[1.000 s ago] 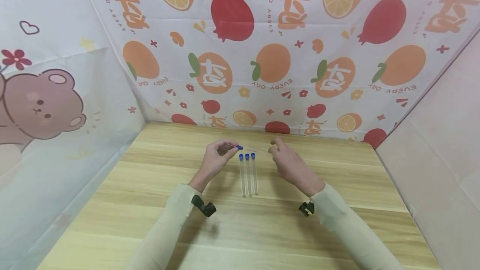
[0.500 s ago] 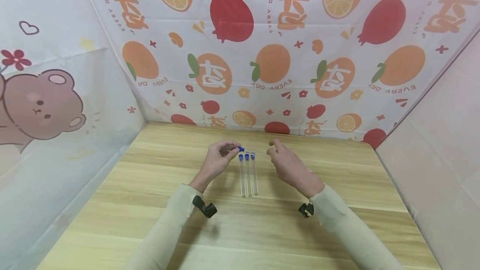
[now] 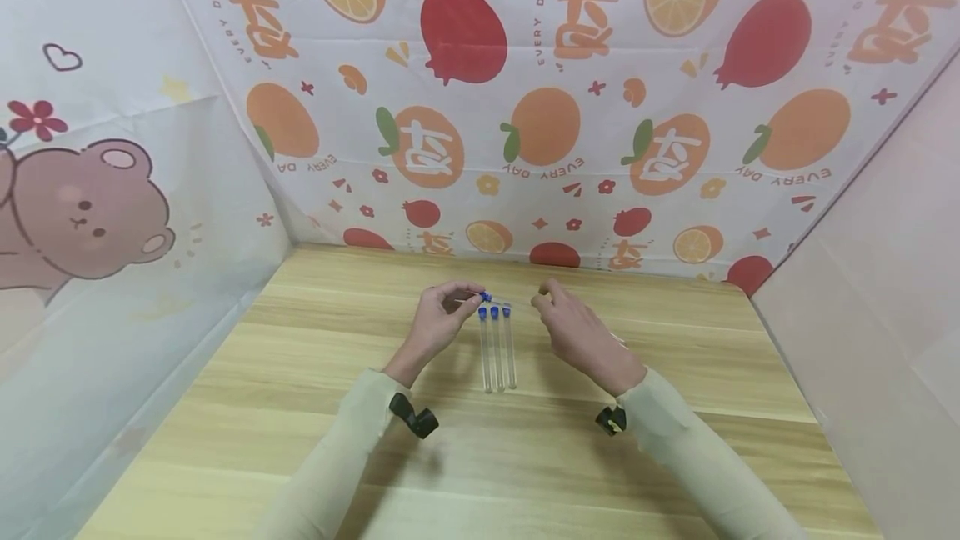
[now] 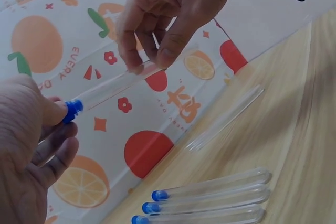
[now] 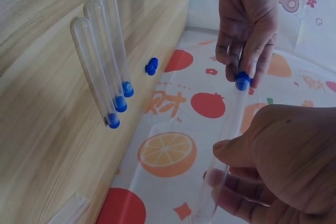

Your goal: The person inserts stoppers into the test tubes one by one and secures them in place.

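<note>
Clear glass tube (image 4: pixel 118 83) held between both my hands, above the tabletop (image 3: pixel 300 373).
My left hand (image 3: pixel 437 325) pinches its blue cap (image 4: pixel 72 110); my right hand (image 3: pixel 573 330) grips the other end. Three capped tubes (image 3: pixel 496 348) lie just below it, side by side.

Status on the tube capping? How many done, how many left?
Done: three capped tubes lie side by side on the table. In hand: the right hand holds a fourth tube while the left hand pinches the blue cap at its mouth; whether the cap is fully seated can't be told. Left: one uncapped tube and a loose cap.
</note>
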`<state>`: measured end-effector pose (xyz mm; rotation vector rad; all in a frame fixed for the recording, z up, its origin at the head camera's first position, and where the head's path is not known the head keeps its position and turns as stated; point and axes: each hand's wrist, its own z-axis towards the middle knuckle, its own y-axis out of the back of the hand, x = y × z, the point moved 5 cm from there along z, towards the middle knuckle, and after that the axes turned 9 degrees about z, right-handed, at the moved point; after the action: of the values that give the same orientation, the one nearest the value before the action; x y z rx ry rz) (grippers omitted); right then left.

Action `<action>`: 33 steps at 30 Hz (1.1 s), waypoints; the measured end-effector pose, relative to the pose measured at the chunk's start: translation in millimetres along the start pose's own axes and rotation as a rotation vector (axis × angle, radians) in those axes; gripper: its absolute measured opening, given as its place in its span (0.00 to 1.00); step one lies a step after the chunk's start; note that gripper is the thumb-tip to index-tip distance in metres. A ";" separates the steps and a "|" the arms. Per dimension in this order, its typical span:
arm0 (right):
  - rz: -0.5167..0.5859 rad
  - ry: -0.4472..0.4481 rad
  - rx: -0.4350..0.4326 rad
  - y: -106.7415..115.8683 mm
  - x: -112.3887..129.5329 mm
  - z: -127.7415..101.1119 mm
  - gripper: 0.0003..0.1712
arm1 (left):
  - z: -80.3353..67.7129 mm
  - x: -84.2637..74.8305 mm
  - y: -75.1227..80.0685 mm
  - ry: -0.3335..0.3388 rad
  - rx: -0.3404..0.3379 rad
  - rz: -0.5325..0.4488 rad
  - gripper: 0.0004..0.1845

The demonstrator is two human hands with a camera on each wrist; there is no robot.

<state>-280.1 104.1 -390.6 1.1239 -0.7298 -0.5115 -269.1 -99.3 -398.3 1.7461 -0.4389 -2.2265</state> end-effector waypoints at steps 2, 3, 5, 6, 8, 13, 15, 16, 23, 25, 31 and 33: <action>0.004 -0.009 -0.005 0.4 0.9 0.1 0.16 | -0.8 0.4 -0.2 0.001 -0.031 -0.005 0.11; 0.007 -0.007 -0.010 0.8 1.8 0.3 0.16 | -1.2 0.6 -0.4 0.002 -0.049 -0.010 0.12; 0.013 0.000 -0.020 1.5 2.8 0.5 0.15 | 0.8 7.0 -2.8 0.011 -0.088 -0.032 0.12; 0.015 0.004 -0.025 1.8 3.2 0.6 0.16 | 1.8 10.3 -4.2 0.011 -0.110 -0.043 0.12; 0.018 0.010 -0.037 2.7 3.8 0.9 0.17 | 3.6 16.3 -7.2 0.009 -0.160 -0.072 0.13; 0.025 0.011 -0.061 3.6 4.7 1.8 0.21 | 2.1 22.7 -14.1 0.006 -0.282 -0.137 0.12; 0.030 0.013 -0.072 3.6 5.4 2.1 0.21 | 0.0 22.3 -16.9 0.013 -0.320 -0.165 0.14; 0.030 0.017 -0.080 3.7 6.1 2.2 0.21 | -1.1 21.6 -18.3 0.016 -0.337 -0.180 0.14; 0.044 0.051 -0.148 6.4 12.3 2.6 0.18 | -3.9 14.7 -24.4 0.025 -0.451 -0.260 0.17; 0.050 0.064 -0.167 8.4 15.0 3.6 0.16 | -3.2 12.8 -23.5 0.035 -0.486 -0.274 0.16; 0.028 0.101 -0.227 11.4 20.0 6.0 0.18 | -2.6 9.9 -21.2 0.051 -0.577 -0.284 0.15; 0.025 0.111 -0.240 10.3 22.4 6.5 0.19 | -3.7 8.5 -19.1 0.050 -0.598 -0.285 0.16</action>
<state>-270.0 88.2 -373.5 0.9101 -0.5690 -0.4973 -268.1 -85.4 -414.4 1.5907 0.4750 -2.1676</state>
